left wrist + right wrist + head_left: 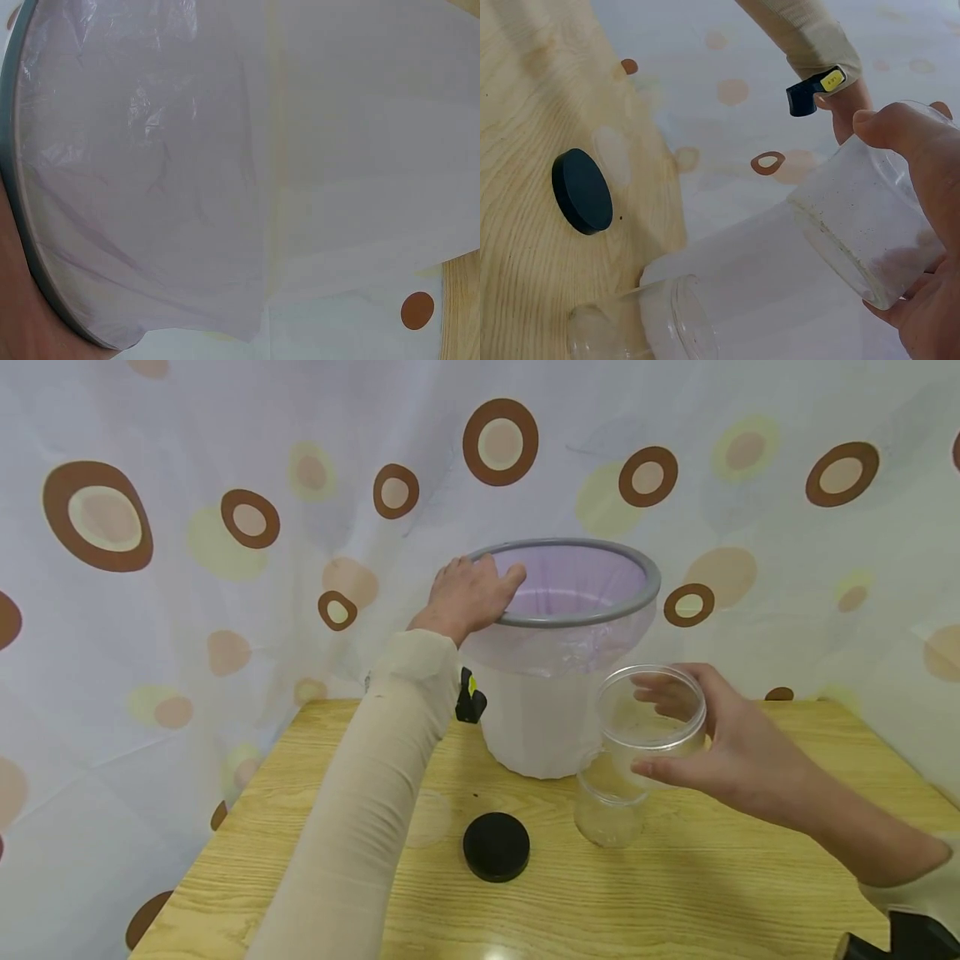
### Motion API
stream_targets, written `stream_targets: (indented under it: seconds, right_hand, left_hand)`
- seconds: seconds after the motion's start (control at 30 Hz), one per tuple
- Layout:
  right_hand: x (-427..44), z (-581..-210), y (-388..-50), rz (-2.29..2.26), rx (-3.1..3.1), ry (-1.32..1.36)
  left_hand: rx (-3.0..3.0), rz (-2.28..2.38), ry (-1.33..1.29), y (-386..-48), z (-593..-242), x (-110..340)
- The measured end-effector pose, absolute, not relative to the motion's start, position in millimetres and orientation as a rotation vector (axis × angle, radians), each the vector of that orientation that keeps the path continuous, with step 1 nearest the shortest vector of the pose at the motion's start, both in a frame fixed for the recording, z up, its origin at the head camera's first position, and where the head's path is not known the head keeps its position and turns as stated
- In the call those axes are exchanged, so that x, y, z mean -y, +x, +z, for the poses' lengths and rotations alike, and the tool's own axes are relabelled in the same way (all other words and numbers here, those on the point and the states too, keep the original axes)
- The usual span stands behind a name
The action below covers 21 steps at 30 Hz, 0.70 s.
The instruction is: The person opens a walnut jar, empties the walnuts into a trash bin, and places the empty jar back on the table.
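My left hand (472,592) grips the grey rim (585,617) of a white trash can (528,718) at its left side. A thin purple bag (577,572) lines the can and folds over its outside. In the left wrist view the bag (150,165) and can wall (375,150) fill most of the picture. My right hand (742,752) holds a clear jar (652,714) between thumb and fingers, in front of the can's right side. No lid covers this jar (862,225). A second clear jar (611,818) stands on the table just below it.
A round black lid (497,847) lies on the wooden table (675,902) in front of the can. Left of it lies a thin see-through disc (429,818), partly behind my left sleeve. A patterned curtain (225,443) hangs behind the table.
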State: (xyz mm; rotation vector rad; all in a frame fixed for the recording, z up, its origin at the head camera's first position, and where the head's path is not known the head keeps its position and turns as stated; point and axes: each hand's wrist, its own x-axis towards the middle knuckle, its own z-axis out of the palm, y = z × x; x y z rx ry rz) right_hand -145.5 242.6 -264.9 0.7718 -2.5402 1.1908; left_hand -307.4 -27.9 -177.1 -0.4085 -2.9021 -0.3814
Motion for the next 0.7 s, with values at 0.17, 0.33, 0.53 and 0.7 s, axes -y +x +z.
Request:
stream_targets:
  seconds: [0.17, 0.33, 0.53, 0.7]
  right_hand:
    - [-236.2, -271.3, -139.0, 1.225, 2.546, 0.801]
    - [-228.5, -278.1, -132.0, 1.281, 2.532, 0.852]
    - [-221.7, -288.3, -122.0, 1.278, 2.586, 0.814]
    - [-217.5, -300.2, -114.8, 1.257, 2.617, 0.824]
  left_hand:
    - [2.904, -0.385, -0.405, -308.3, -177.5, 28.2]
    - [2.912, -0.386, -0.398, -307.8, -177.8, 28.3]
    - [2.921, -0.392, -0.394, -308.4, -178.3, 28.3]
    - [2.926, -0.403, -0.398, -308.4, -178.0, 27.8]
